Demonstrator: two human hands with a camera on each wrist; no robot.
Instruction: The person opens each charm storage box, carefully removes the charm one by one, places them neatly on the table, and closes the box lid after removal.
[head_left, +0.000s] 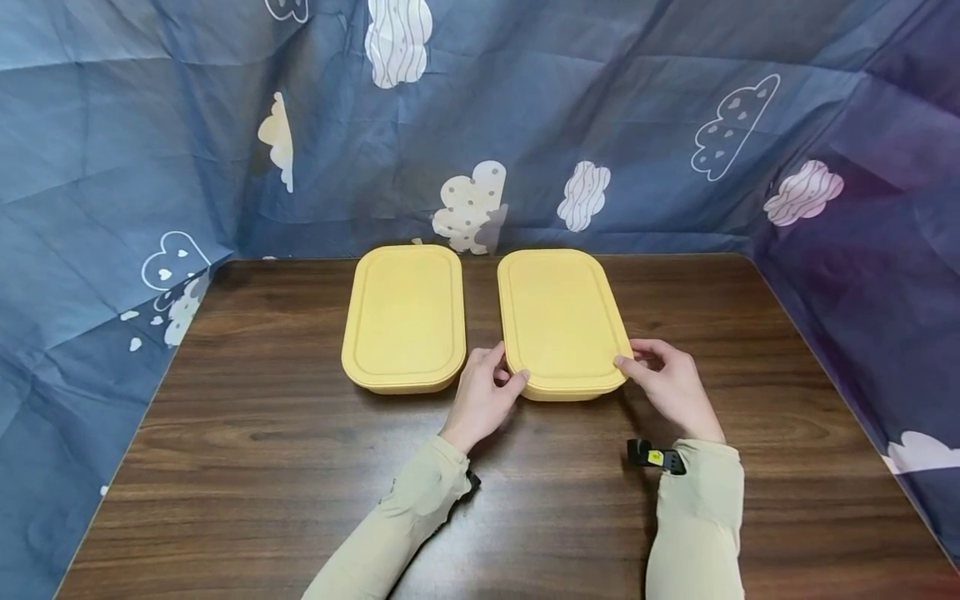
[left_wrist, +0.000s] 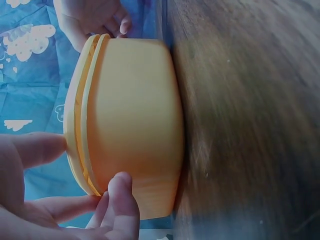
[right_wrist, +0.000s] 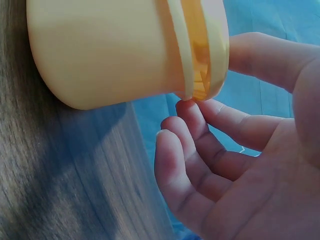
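Observation:
Two yellow rectangular storage boxes with rounded corners and lids stand side by side on the table. Both hands are at the right-hand box [head_left: 564, 393]. At its front left corner, my left hand [head_left: 482, 398] pinches the lid [head_left: 561, 317], thumb on top and fingers at the rim. My right hand [head_left: 672, 390] pinches the front right corner likewise, its other fingers curled loosely below. A narrow gap runs between the lid edge and the rim of the box body [left_wrist: 135, 110] in both wrist views. The left-hand box [head_left: 405, 321] stands beside them, lid on, untouched.
The brown wood-grain table [head_left: 300, 483] meets a blue cloth backdrop [head_left: 525, 100] with cloud prints right behind the boxes. More cloth hangs along the left and right sides. A black strap [head_left: 656, 457] sits at the right wrist.

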